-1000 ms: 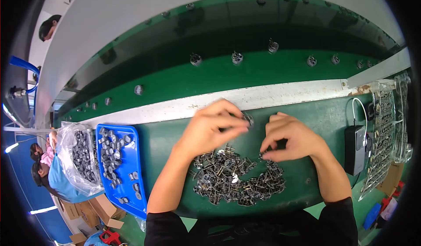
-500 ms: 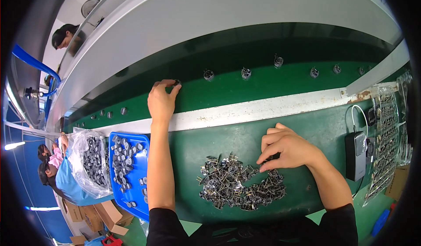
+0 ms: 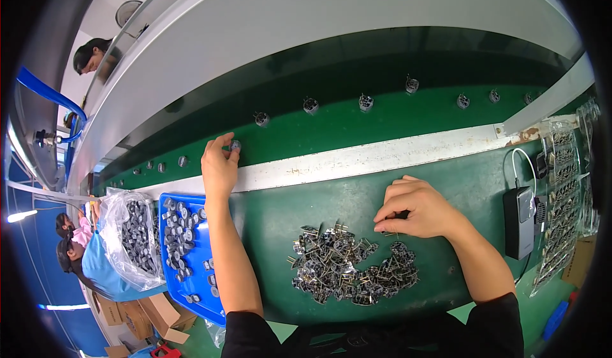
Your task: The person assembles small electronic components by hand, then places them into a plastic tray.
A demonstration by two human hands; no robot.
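My left hand (image 3: 218, 168) reaches over the green belt (image 3: 331, 138), its thumb and fingertips closed around a small grey round housing (image 3: 236, 146). A little beyond it stands a round housing with electronics on top (image 3: 261, 119), and more such pieces (image 3: 365, 103) are spaced along the belt. Over the right edge of a heap of small circuit boards with metal pins (image 3: 335, 262), my right hand (image 3: 414, 208) is pinched closed. A small dark part with thin pins shows at its fingertips, mostly hidden by the fingers.
Left of the heap, a blue tray (image 3: 203, 256) holds loose grey housings, beside a clear bag (image 3: 131, 230) full of them. A white rail (image 3: 357, 157) divides bench and belt. A black power bank (image 3: 518, 224) and bagged boards (image 3: 561, 198) are at right. Other people sit at far left.
My left hand has let go of the piece by the belt's middle, drawn back left and nearer, and taken a grey housing. My right hand has lifted slightly off the heap.
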